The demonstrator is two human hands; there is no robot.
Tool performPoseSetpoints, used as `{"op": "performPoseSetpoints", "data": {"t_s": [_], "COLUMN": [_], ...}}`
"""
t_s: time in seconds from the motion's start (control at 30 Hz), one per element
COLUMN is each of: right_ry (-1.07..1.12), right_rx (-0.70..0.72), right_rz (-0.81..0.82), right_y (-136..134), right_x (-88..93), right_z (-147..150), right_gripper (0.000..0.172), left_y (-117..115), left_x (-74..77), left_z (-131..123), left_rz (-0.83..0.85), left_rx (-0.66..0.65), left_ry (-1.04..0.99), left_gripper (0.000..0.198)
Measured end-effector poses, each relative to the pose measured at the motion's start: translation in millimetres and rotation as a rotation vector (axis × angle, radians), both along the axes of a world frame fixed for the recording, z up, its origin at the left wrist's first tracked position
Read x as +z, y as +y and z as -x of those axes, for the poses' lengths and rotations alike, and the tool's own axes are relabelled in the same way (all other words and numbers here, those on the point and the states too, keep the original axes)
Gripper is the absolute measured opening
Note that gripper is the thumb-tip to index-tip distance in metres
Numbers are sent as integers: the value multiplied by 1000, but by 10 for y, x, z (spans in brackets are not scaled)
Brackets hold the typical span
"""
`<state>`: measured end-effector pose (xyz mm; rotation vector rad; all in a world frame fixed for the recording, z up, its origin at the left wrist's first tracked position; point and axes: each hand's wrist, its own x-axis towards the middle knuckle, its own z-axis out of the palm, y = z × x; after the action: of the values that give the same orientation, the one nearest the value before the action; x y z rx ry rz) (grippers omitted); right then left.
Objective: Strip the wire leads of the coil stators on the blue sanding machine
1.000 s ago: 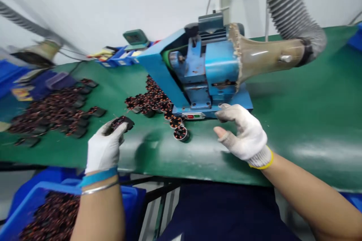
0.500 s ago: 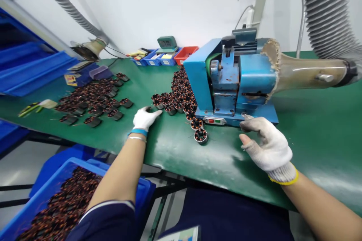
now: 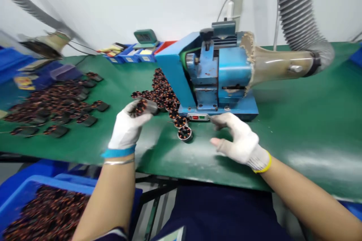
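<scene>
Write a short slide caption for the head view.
Gloved left hand holds a copper-wound stator near the blue machine; right hand open.

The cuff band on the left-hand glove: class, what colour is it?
Blue: the cuff band on the left hand, clearest in the head view.

One blue machine, two ribbed hoses, two gloved hands, one held coil, two coil heaps
</scene>
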<state>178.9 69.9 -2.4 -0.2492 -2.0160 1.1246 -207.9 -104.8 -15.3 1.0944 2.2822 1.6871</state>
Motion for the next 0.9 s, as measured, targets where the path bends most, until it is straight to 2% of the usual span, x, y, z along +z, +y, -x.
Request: {"op": "performPoseSetpoints", "data": {"t_s": [0.03, 0.1, 0.13, 0.2, 0.3, 0.4, 0.47, 0.53, 0.67, 0.83, 0.9], "right_ry": [-80, -170, -175, -164, -102, -39, -32, -55, -94, -126, -127], "right_rx": [64, 200, 276, 323, 253, -5, -157, -237, -299, -261, -288], "right_rz": [89, 240, 262, 227, 258, 325, 338, 350, 347, 276, 260], "right_y": [-5, 33, 79, 214, 404, 442, 405, 373, 393, 478, 498], "right_x": [-11, -11, 3, 59, 163, 209, 214, 227, 298, 346, 344], "right_z": [8, 34, 49, 66, 47, 28, 39, 55, 42, 45, 103], "right_gripper": [84, 132, 145, 137, 118, 106, 100, 99, 103, 104, 105], "left_y": [42, 203, 310, 544, 840, 986, 1021, 1054, 1186, 1311, 1339], "left_x": [61, 223, 317, 490, 589, 470, 359, 293, 324, 379, 369], "left_z": [-289, -867, -1124, -1519, -1823, -1978, -2087, -2190, -2234, -2071, -2044], "left_rz": [26, 128, 141, 116, -2, -83, -40, 2, -46, -9, -67], "left_rx": [-118, -473, -591, -691, -594, -472, -419, -363, -372, -415, -408], "left_ry": [-26, 44, 112, 181, 97, 3, 66, 145, 151, 106, 97], "left_gripper": [76, 70, 62, 52, 60, 71, 70, 67, 58, 63, 68]}}
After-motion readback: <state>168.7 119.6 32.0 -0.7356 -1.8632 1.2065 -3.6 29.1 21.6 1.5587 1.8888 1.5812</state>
